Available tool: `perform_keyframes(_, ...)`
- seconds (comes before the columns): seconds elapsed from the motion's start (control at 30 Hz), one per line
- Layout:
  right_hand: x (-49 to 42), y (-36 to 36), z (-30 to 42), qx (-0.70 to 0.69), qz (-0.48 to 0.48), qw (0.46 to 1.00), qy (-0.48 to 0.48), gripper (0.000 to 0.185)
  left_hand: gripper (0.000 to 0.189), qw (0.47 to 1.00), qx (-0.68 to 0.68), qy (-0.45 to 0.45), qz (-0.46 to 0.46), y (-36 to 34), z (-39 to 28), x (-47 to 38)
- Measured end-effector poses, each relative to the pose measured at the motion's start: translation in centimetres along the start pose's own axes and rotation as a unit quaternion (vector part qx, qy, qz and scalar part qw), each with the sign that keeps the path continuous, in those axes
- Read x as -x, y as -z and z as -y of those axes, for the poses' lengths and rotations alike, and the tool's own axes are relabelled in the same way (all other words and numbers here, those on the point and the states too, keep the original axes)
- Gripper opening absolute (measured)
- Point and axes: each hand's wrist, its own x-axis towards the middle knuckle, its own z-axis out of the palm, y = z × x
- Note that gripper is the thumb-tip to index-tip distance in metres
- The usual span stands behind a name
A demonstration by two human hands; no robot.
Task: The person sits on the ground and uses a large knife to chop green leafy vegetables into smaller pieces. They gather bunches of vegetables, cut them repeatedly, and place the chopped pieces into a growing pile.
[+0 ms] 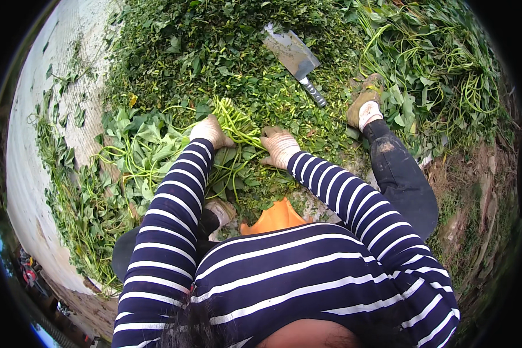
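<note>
My left hand (211, 132), in a soiled light knit glove, is closed around a bundle of green leafy vines (237, 124), its stems running toward the right. At the bundle's right side is my right hand (279, 146), gloved the same way, its fingertips by the stems; whether it grips any is unclear. Beyond the right hand, a cleaver (292, 51) with a dark handle lies on a wide layer of chopped leaves and stems (191, 61). An orange object (274, 217), partly hidden by my striped top, sits between my legs.
Uncut vines lie heaped at the upper right (443, 65), beside my shoe (366, 98). More leafy vines (91, 195) spread at the left over a pale concrete surface (35, 130). Dry, brown ground (474, 195) borders the right. My other shoe (222, 212) is near the orange object.
</note>
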Motion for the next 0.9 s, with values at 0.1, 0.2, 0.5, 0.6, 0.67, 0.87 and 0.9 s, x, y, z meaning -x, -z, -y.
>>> perform_keyframes(0.1, -0.3, -1.0, 1.0, -0.002, 0.008, 0.998, -0.061, 0.037, 0.109, 0.999, 0.017, -0.035, -0.017, -0.1, 0.5, 0.7)
perform_keyframes(0.2, 0.3, 0.2, -1.2, -0.092, -0.017, 0.995, -0.04, 0.025, 0.124, 0.997, 0.022, -0.067, -0.017, 0.4, 1.1, 1.2)
perform_keyframes(0.5, 1.4, 14.6, -6.2, -0.167, -0.331, 0.916, -0.152, 0.022, 0.118, 0.997, -0.004, -0.067, -0.03, 1.4, 1.6, 2.9)
perform_keyframes(0.6, 1.2, 19.0, -7.3, -0.571, -0.407, 0.707, -0.088, 0.02, 0.117, 0.998, 0.015, -0.062, -0.024, 1.5, 1.5, 3.0)
perform_keyframes(0.67, 1.1, 18.6, -6.6, -0.563, -0.393, 0.727, -0.015, 0.022, 0.117, 0.997, 0.024, -0.068, -0.01, 1.5, 1.6, 2.8)
perform_keyframes(0.87, -0.2, 6.7, 2.1, -0.076, -0.063, 0.995, -0.019, 0.043, 0.118, 0.994, 0.044, -0.084, -0.049, 0.3, 2.1, 1.9)
perform_keyframes(0.9, -0.6, 5.1, 3.3, -0.034, 0.005, 0.998, -0.047, 0.047, 0.116, 0.995, 0.032, -0.073, -0.065, -0.1, 1.8, 1.7)
